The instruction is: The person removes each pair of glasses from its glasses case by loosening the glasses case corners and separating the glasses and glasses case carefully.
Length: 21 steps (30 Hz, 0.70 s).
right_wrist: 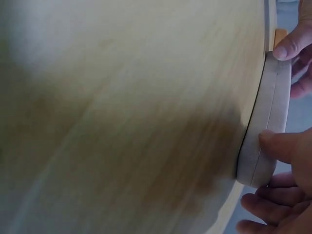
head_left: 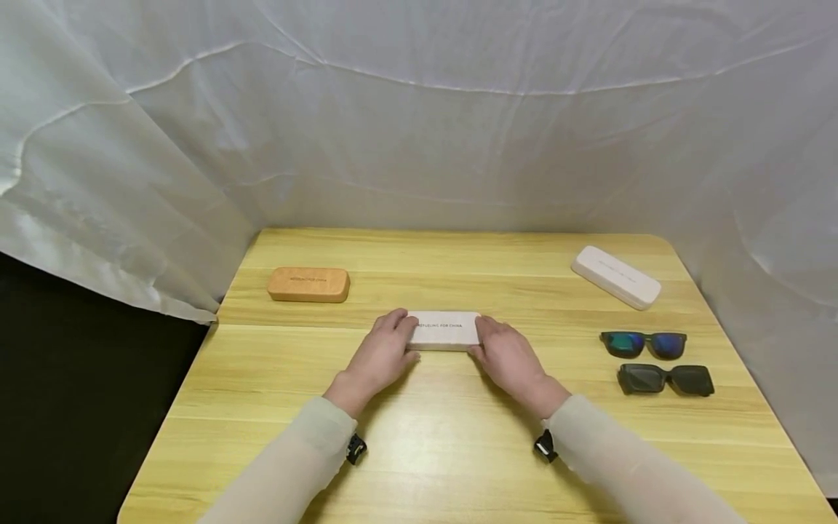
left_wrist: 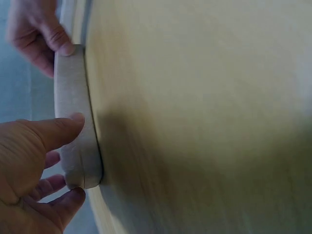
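A closed white glasses case [head_left: 447, 336] with small dark lettering on its lid lies on the wooden table in front of me. My left hand [head_left: 382, 353] grips its left end, thumb on the near side and fingers around the end. At the opposite end my right hand [head_left: 513, 358] holds it in the same way. The left wrist view shows the left thumb pressed to the near side of the case [left_wrist: 73, 92]. In the right wrist view, a seam runs along the side of the case [right_wrist: 269, 97], with the right thumb against it.
An orange-brown glasses case [head_left: 309, 284] lies at the back left of the table [head_left: 458, 451]. Another white case [head_left: 617, 277] sits slanted at the back right. Nearer on the right are sunglasses with blue-green lenses [head_left: 644, 345] and dark sunglasses [head_left: 665, 379]. Pale curtains [head_left: 445, 160] enclose the table.
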Available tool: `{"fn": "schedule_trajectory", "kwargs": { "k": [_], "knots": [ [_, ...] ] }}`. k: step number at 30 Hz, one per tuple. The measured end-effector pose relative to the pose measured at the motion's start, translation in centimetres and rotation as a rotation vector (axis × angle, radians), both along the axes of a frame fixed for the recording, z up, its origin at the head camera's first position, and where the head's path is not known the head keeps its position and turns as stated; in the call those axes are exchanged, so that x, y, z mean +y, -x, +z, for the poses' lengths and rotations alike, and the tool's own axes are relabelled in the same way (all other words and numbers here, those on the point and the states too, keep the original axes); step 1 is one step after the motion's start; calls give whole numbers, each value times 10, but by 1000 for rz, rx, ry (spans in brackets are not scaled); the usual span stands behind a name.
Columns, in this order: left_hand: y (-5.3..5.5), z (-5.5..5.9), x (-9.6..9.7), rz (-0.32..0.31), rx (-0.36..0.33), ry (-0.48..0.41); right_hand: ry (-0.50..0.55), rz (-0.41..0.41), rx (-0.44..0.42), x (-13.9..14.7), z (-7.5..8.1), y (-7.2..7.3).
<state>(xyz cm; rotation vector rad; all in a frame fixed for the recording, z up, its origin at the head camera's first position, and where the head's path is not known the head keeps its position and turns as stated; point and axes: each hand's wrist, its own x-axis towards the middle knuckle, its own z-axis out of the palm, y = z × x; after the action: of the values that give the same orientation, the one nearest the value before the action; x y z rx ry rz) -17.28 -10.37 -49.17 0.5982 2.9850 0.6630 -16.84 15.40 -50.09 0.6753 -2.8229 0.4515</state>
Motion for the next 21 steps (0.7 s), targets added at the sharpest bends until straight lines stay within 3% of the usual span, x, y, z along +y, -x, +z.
{"fn": "schedule_trajectory", "kwargs": {
  "k": [4,12,16,21],
  "knots": [
    [-1,-6,3,-20,124,102,-71,12,90,-1,-2,-1],
    [0,-14,13,-24,380,256,-117,-6,128,-8,-6,-3],
    [-4,-14,20,-10,417,311,-133,-16,162,-14,-7,-2],
    [-15,-11,29,-39,363,385,-239,5,186,-20,-9,-6]
  ]
}}
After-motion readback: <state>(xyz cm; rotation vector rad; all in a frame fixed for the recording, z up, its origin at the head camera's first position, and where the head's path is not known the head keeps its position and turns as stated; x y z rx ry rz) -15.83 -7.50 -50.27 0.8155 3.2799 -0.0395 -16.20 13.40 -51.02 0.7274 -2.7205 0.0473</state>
